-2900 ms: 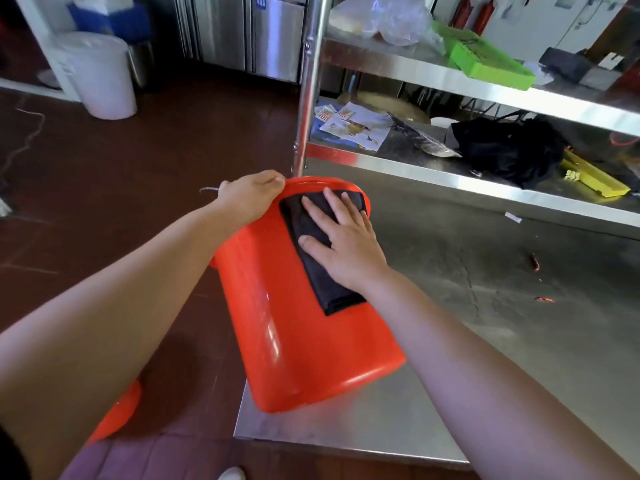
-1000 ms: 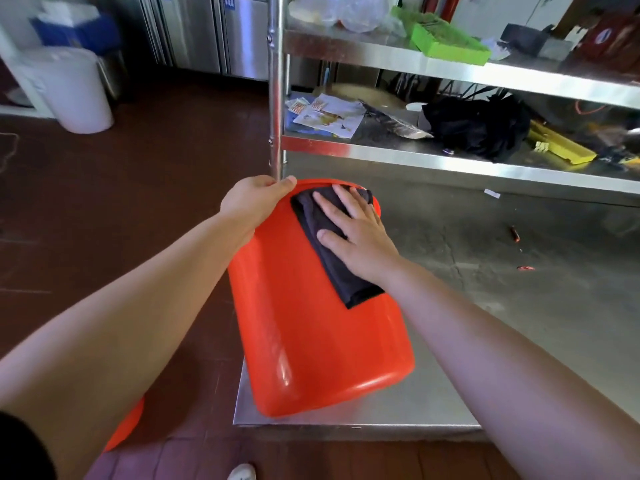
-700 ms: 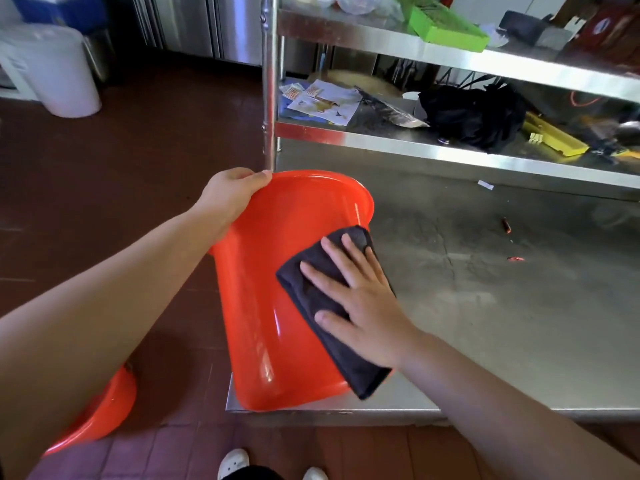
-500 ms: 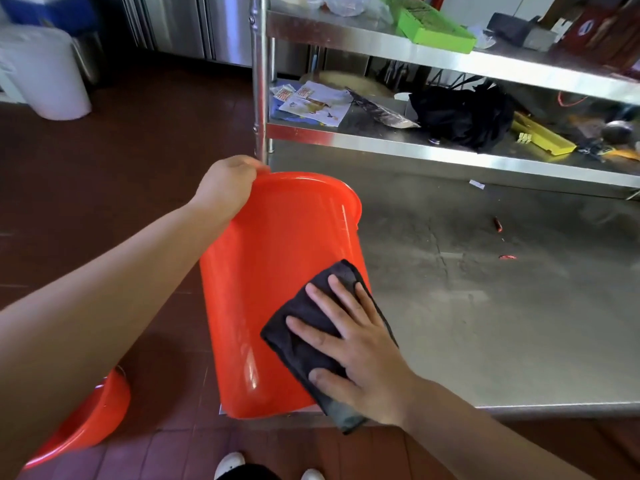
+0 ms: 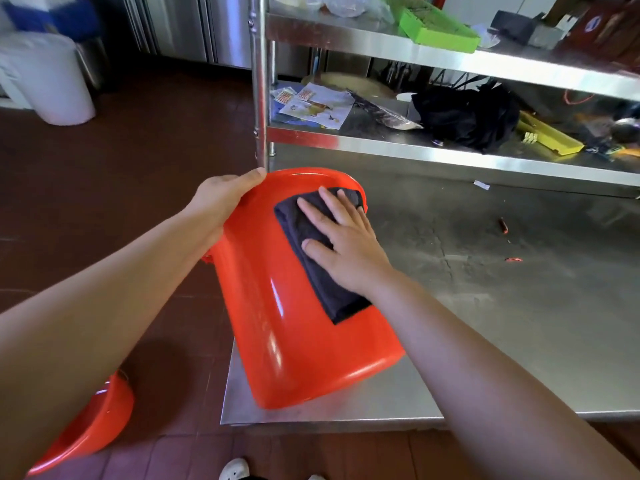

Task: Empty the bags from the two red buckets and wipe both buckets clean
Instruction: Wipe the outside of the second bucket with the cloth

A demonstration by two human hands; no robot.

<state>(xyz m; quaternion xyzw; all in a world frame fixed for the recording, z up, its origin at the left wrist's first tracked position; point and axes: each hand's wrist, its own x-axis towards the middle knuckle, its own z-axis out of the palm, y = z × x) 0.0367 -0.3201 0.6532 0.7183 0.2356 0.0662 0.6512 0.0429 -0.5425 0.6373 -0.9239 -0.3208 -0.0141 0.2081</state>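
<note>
on the tilted red bucket [image 5: 298, 348], right hand [image 5: 346, 247] flat on dark cloth [image 5: 311, 244]

My left hand [image 5: 221, 202] curls over the bucket's [image 5: 277, 341] far rim — thumb on top. My right hand [image 5: 346, 244] lies flat, fingers spread, pressing the cloth [image 5: 294, 223] — both arms reach forward.

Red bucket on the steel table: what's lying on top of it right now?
A dark cloth lies on the red bucket, pressed flat by the right hand. The left hand grips its far end. The bucket surface beneath the cloth is covered.
</note>
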